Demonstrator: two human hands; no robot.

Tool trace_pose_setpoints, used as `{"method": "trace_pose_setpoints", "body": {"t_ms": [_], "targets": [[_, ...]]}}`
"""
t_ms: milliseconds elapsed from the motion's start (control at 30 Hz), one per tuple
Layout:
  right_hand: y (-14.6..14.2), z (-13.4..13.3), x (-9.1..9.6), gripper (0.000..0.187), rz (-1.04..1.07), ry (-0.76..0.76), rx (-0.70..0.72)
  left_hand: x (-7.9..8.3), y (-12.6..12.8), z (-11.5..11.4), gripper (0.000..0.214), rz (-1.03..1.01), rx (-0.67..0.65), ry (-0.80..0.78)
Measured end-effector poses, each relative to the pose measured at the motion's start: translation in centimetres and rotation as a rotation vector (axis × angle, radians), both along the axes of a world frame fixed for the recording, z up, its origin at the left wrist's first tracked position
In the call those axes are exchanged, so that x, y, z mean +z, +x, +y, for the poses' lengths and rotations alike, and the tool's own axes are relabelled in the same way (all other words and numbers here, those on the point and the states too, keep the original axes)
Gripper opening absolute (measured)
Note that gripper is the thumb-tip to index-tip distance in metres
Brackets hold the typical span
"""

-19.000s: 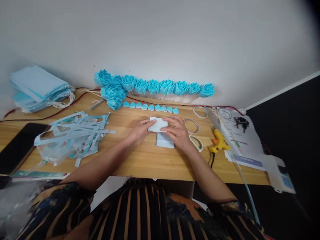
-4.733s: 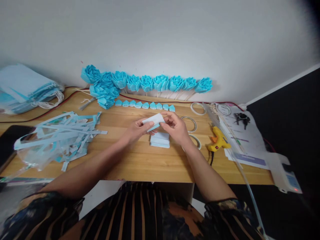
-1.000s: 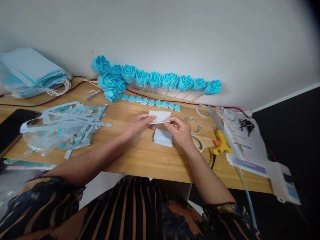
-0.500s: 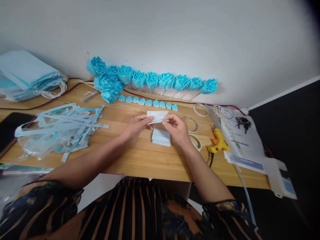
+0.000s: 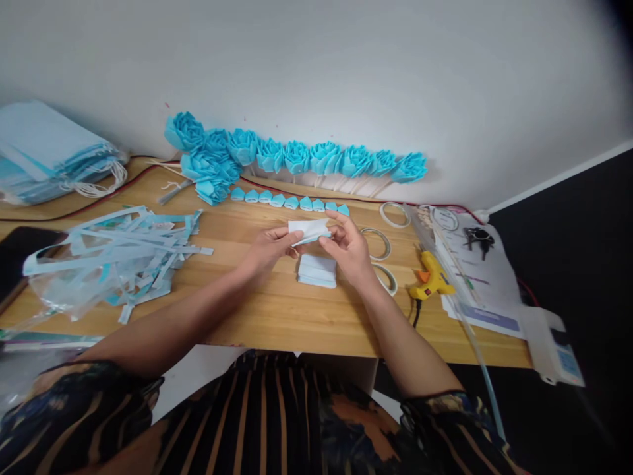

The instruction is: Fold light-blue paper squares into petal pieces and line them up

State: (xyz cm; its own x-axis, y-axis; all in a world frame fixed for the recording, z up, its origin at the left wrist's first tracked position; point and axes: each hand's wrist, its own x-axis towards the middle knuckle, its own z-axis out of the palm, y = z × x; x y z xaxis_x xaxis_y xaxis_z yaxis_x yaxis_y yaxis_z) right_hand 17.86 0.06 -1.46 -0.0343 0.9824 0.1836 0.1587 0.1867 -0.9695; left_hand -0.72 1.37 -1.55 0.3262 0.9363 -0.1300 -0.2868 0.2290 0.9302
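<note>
Above the desk, a small rectangular piece of white fabric (image 5: 306, 227) with a light blue side is held between my hands. My left hand (image 5: 274, 247) pinches its left end, thumb on top and fingers beneath. At the right end is my right hand (image 5: 349, 245), its thumb and fingers around a turned-up corner that shows blue; the index finger is raised. Just below them a stack of pale fabric rectangles (image 5: 317, 271) lies on the wood. Beyond my hands runs a row of small folded blue petals (image 5: 277, 200).
Blue fabric roses (image 5: 324, 158) on sticks lean along the wall. Pale strips (image 5: 148, 244) lie in a heap at left, near a bag of face masks (image 5: 54, 148). On the right are tape rolls (image 5: 394, 214), a yellow glue gun (image 5: 431, 280), papers (image 5: 487, 277) and keys (image 5: 479, 241).
My right fingers have lifted and spread, and the right end of the fabric piece now turns up to show blue. My left hand keeps its pinch. The view has shifted slightly.
</note>
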Motion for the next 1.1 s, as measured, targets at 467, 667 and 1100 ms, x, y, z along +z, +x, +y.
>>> {"method": "trace_pose_setpoints", "body": {"t_ms": [467, 667, 1100], "targets": [[0.02, 0.01, -0.29, 0.051, 0.002, -0.019, 0.024, 0.12, 0.20, -0.19, 0.060, 0.088, -0.008, 0.158], [-0.21, -0.19, -0.17, 0.058, 0.019, -0.062, 0.099, -0.39, 0.01, 0.24, 0.057, 0.058, 0.087, 0.183], [-0.30, -0.69, 0.32, 0.057, -0.162, -0.045, 0.113, 0.22, 0.00, -0.07, 0.058, 0.088, 0.065, 0.287]]}}
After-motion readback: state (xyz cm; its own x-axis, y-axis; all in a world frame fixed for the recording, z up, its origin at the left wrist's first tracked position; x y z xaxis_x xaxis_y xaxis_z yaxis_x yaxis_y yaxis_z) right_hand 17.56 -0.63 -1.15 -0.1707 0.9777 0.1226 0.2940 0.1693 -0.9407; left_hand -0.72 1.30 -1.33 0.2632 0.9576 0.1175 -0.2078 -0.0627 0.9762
